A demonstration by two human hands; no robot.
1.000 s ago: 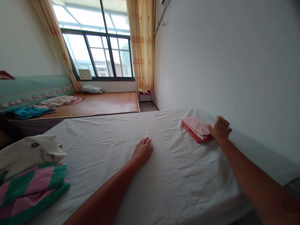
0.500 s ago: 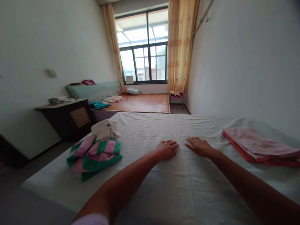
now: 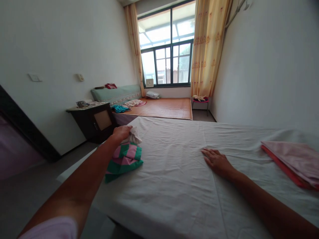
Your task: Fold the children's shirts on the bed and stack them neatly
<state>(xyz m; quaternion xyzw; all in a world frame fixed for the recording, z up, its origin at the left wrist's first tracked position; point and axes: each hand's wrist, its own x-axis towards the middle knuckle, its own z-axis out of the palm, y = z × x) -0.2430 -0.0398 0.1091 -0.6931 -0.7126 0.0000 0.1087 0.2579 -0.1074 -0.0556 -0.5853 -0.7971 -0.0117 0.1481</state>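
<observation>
My left hand (image 3: 121,132) reaches to the bed's left edge and rests on a crumpled cream-white garment (image 3: 134,135), fingers curled over it. That garment lies on top of a green and pink striped cloth (image 3: 126,158). My right hand (image 3: 216,160) lies flat, palm down, on the white bed sheet (image 3: 179,172) near the middle of the bed. A folded pink and red cloth stack (image 3: 291,160) lies at the right side of the bed by the wall, away from both hands.
A dark bedside cabinet (image 3: 96,121) stands left of the bed. Beyond it a second bed with a woven mat (image 3: 165,108) holds loose clothes, a pillow and a clock. A small red stool (image 3: 200,101) stands under the yellow curtain (image 3: 208,49) by the window.
My left hand left the middle of the sheet and reached left onto the cream-white garment. My right hand stayed flat on the sheet. The view turned left.
</observation>
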